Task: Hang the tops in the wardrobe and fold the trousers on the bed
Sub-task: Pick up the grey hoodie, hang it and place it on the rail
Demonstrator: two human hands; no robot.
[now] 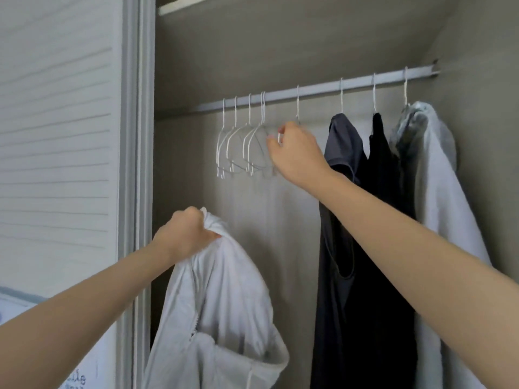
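The left hand (186, 234) grips a bunched white zip-up hooded top (222, 304) low beside the wardrobe frame, while the right hand (295, 151) pinches an empty white wire hanger (297, 108) still hooked on the rail (317, 88) above it. Four more empty hangers (241, 141) crowd just left of those fingers, so a sideways pull could snag and drag them. The top hangs from one fistful, and may slip or twist during threading.

A slatted sliding door (56, 150) stands left; a shelf edge (185, 5) runs above.
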